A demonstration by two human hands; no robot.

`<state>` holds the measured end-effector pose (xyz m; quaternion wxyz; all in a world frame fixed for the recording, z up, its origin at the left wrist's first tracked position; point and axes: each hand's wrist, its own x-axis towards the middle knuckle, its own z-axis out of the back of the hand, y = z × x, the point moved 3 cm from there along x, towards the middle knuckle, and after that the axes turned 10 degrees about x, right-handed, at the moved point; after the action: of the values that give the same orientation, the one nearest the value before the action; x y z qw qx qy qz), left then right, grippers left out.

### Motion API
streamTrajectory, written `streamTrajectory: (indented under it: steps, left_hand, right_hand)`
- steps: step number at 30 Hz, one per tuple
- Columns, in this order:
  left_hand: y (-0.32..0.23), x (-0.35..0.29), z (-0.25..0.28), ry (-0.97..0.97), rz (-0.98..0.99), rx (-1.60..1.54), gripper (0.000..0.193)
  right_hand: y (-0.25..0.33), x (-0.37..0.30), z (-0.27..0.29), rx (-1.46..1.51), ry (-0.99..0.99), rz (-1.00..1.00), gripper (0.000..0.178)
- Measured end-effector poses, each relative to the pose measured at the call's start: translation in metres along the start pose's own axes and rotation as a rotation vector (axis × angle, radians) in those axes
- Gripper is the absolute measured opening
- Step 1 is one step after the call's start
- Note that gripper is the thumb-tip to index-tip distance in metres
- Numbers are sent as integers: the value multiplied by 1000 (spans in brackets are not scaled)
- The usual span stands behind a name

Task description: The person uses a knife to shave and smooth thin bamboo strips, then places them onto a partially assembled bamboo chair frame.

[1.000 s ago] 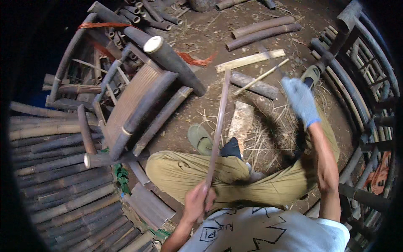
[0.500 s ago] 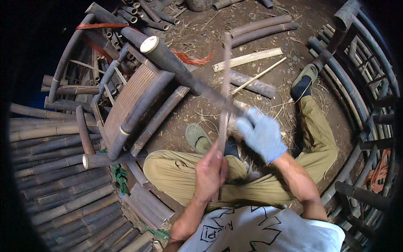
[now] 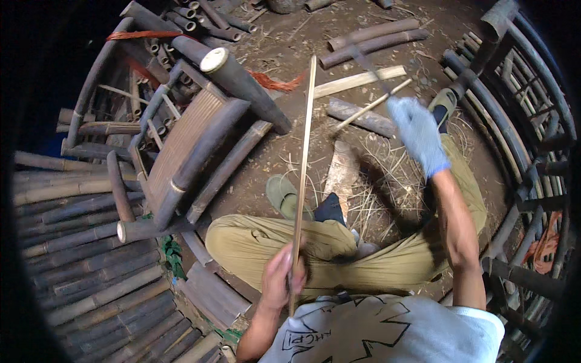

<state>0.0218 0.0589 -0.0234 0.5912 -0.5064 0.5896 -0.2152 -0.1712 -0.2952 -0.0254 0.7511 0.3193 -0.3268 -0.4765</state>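
Note:
My bare left hand is closed around the lower part of a long, thin bamboo strip. The strip stands almost upright in the view, its top end over the dirt floor and its pale face showing. Farther out to the right, my right hand in a light blue-grey glove grips a long knife. Its blade is smeared by motion, points up and left, and is apart from the strip; the handle is hidden in the glove. Beneath, between my legs, lies a worn wooden block with thin shavings beside it.
A dark bamboo chair stands at left, beside a slatted bamboo platform. Ahead lie split bamboo pieces, a pale slat and a short bamboo length. A bamboo frame curves along the right.
My right hand has swung forward and right with the knife, away from the strip. My left hand has shifted slightly left and down, and the strip has turned to show its pale face.

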Motion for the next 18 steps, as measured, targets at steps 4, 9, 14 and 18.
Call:
streamTrajectory:
  steps: [4, 9, 14, 18]
  left_hand:
    - [-47, 72, -34, 131, -3, -424, 35]
    - [-63, 87, -54, 172, 41, -498, 28]
    - [-56, 71, -52, 153, 41, -431, 41]
    - [-41, 40, -43, 157, 140, -365, 49]
  right_hand:
    - [75, -85, -33, 99, 179, 211, 45]
    - [80, -109, -51, 43, 315, 263, 43]
    - [76, -96, -50, -8, 213, 246, 47]
    - [52, -55, -41, -182, 92, 137, 53]
